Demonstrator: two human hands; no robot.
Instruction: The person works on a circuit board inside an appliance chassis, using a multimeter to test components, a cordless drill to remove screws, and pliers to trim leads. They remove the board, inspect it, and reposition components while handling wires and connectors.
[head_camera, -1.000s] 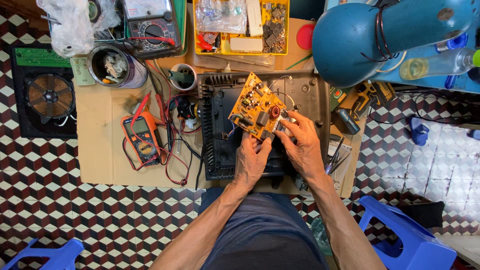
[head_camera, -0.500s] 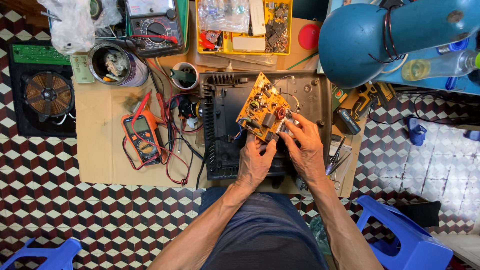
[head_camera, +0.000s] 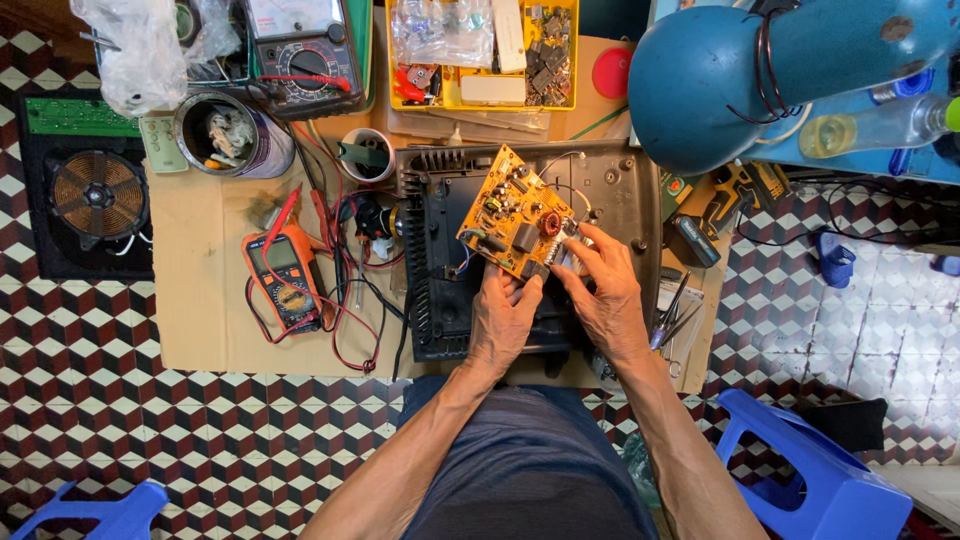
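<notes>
Presently, an orange printed circuit board (head_camera: 516, 212) is gripped tilted above the black plastic housing (head_camera: 440, 250), pinched at its lower edge by the left hand (head_camera: 503, 318) and right hand (head_camera: 603, 290), its long axis slanting away leftwards.

Circuit board (head_camera: 518, 213) lies over the open casing (head_camera: 620, 190) at the surface's (head_camera: 200, 330) right half; multimeter (head_camera: 283, 281) left of the casing near the front edge; can (head_camera: 232, 133) at the rear left corner; parts tray (head_camera: 480, 52) along the rear edge; lamp (head_camera: 740, 70) over the rear right corner.
</notes>
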